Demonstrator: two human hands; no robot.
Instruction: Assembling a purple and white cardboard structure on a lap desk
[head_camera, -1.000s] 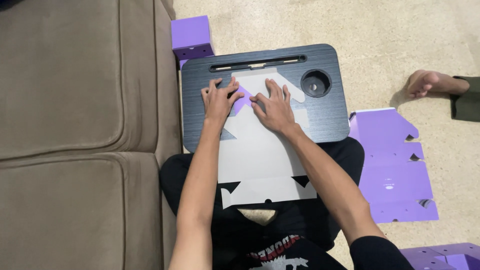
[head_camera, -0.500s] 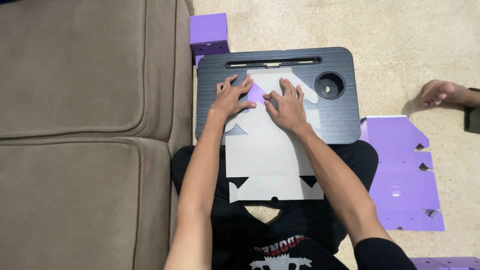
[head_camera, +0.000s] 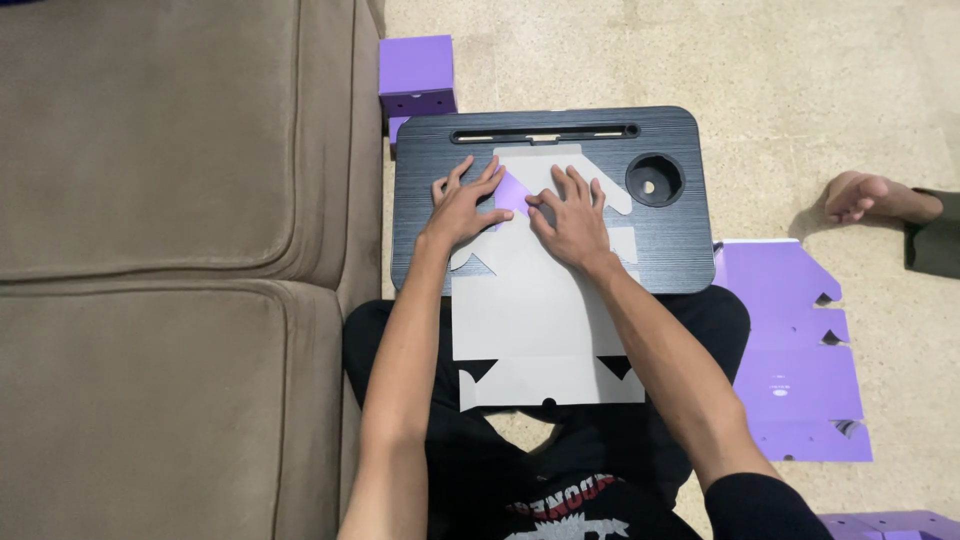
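Since the earlier frames both hands had drawn closer together on the card, and the purple flap between them had grown smaller. Largest in view, the brown sofa (head_camera: 170, 270) filled the left side, touching the lap tray. On the floor to the right lay a flat purple sheet (head_camera: 790, 350) with notched edges, well apart from the hands. The dark tray (head_camera: 670, 250) sat across the person's lap, with a slot along its far edge and a round cup hole (head_camera: 654, 180) at the right. A grey card (head_camera: 545, 330), cut with tabs, lay over the tray and hung off its near edge. A folded purple box (head_camera: 416, 75) stood just beyond the tray. Someone else's bare foot (head_camera: 868, 197) rested far right. Left hand (head_camera: 465, 205) and right hand (head_camera: 572, 218) pressed flat, fingers spread, on the card's folded purple flap (head_camera: 511, 190), gripping nothing.
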